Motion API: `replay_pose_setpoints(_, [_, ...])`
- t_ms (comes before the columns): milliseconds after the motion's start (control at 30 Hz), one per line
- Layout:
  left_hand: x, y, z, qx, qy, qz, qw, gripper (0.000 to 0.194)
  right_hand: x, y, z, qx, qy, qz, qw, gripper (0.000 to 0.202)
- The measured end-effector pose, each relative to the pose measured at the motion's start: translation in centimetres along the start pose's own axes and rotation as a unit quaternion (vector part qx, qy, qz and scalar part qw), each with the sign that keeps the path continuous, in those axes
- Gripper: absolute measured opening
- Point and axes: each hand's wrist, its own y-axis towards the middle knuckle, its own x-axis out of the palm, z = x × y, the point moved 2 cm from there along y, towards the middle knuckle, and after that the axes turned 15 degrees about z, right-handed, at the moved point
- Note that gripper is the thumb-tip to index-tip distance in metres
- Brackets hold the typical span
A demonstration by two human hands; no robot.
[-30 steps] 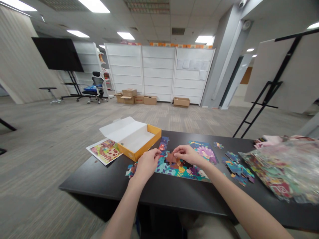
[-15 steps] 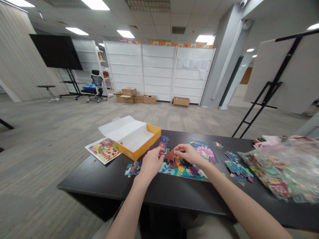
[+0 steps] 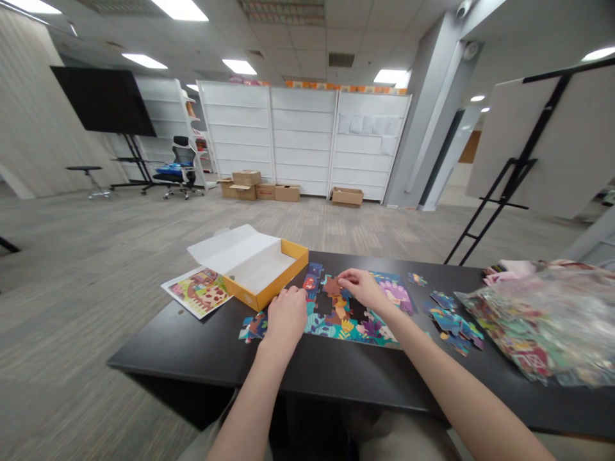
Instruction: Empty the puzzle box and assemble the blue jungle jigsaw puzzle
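Note:
A partly joined jigsaw puzzle [image 3: 327, 328] lies on the black table, showing plants, blue pieces and a purple creature, with dark gaps in its middle. My right hand [image 3: 364, 288] is over its upper middle, thumb and forefinger pinched at the edge of a brown puzzle piece [image 3: 330, 285]. The piece sits above an orange-and-brown part of the picture. My left hand [image 3: 287, 314] rests palm down at the puzzle's left edge, fingers bent and laid on the surface, with no piece visible in it. Its fingertips are partly hidden.
Loose puzzle pieces [image 3: 454, 323] lie to the right, and more pieces [image 3: 253, 325] lie left of my left hand. An open yellow box [image 3: 283, 276] stands at the back left beside a picture sheet [image 3: 199, 293]. Clear plastic bags of pieces [image 3: 542, 326] fill the table's right end.
My left hand has moved left and down, away from the brown piece, to the puzzle's edge. My right hand stays at the brown piece, which has shifted slightly upward.

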Motion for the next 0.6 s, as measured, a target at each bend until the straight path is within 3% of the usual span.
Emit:
replay_pose_setpoints(233, [0.1, 0.1, 0.0, -0.002, -0.011, -0.008, 1.0, 0.027, -0.1, 0.5, 0.8, 0.023, -0.032, 0.034, 0.999, 0.013])
replay_pose_setpoints(433, [-0.2, 0.0, -0.2, -0.008, -0.035, 0.007, 0.999, 0.023, 0.0, 0.2, 0.4, 0.063, 0.052, 0.018, 0.997, 0.02])
replay_pose_setpoints(500, [-0.1, 0.1, -0.2, -0.03, -0.075, 0.027, 0.996, 0.022, 0.2, -0.2, -0.4, 0.088, 0.085, -0.005, 0.992, 0.028])
replay_pose_setpoints(600, [0.6, 0.5, -0.2, -0.087, -0.21, 0.047, 0.973, 0.037, 0.4, -0.9, -1.5, 0.128, 0.123, -0.044, 0.983, 0.036])
